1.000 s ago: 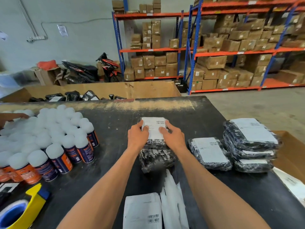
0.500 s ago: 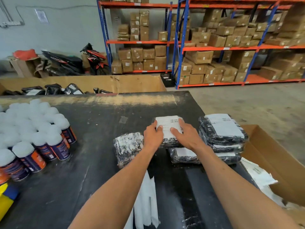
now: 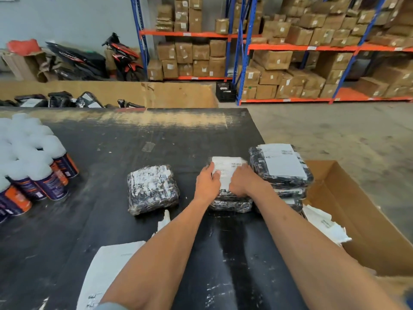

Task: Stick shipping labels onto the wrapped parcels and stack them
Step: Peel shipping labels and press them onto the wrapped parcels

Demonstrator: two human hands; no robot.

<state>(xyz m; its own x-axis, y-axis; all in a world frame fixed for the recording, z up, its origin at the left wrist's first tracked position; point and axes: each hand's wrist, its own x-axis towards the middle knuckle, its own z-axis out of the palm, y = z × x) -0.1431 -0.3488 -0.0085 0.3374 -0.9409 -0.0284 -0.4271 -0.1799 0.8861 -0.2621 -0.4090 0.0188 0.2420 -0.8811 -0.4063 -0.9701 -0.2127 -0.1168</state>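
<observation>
A black wrapped parcel with a white shipping label (image 3: 228, 170) lies on top of another parcel (image 3: 231, 204) on the black table (image 3: 111, 153). My left hand (image 3: 206, 185) and my right hand (image 3: 242, 181) both rest on top of it, covering the label's near half. To its right stands a taller stack of labelled parcels (image 3: 281, 173). An unlabelled wrapped parcel (image 3: 153, 189) lies apart to the left. A loose sheet of labels (image 3: 107, 271) lies near the table's front edge.
Several spray cans with white caps (image 3: 38, 166) crowd the table's left side. An open cardboard box (image 3: 357, 220) with peeled backing paper (image 3: 324, 224) sits right of the table. A long cardboard bin with parcels (image 3: 67, 100) runs behind the table. Racks of cartons (image 3: 290, 52) stand beyond.
My hands carried the labelled parcel to the right and set it on the parcel beside the tall stack. The view swung right with them.
</observation>
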